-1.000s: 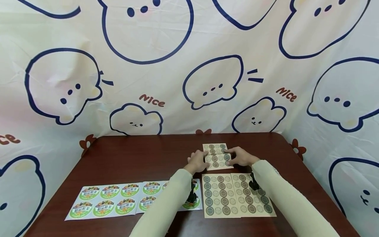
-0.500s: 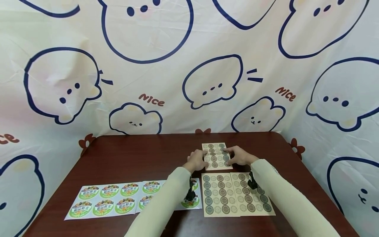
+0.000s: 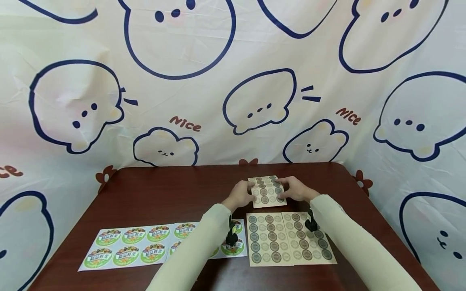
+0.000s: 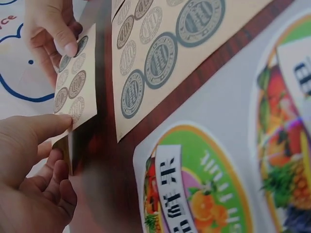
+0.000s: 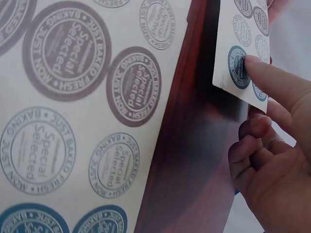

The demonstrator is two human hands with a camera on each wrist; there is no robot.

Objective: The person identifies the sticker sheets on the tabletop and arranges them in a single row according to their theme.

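Observation:
In the head view a small cream sheet of round stickers (image 3: 268,195) is between both hands near the back of the table. My left hand (image 3: 240,195) pinches its left edge; my right hand (image 3: 296,189) pinches the right edge. Seen from the left wrist, the sticker sheet (image 4: 73,90) stands off the table, thumb on its printed face and fingers behind. A flap of paper hangs under its near corner. The right wrist view shows the right thumb (image 5: 272,80) on a blue-green sticker, with the other fingers curled beneath the sheet.
Two larger cream sticker sheets (image 3: 291,239) lie side by side just in front of the hands. White sheets with green fruit labels (image 3: 125,248) lie to the left, partly under the left sleeve (image 3: 193,246). A patterned cloth (image 3: 204,101) hangs around the dark table (image 3: 164,194).
The small sticker sheet has come up slightly off the table, and the crease across its middle shows less. Both hands have shifted only a little with it.

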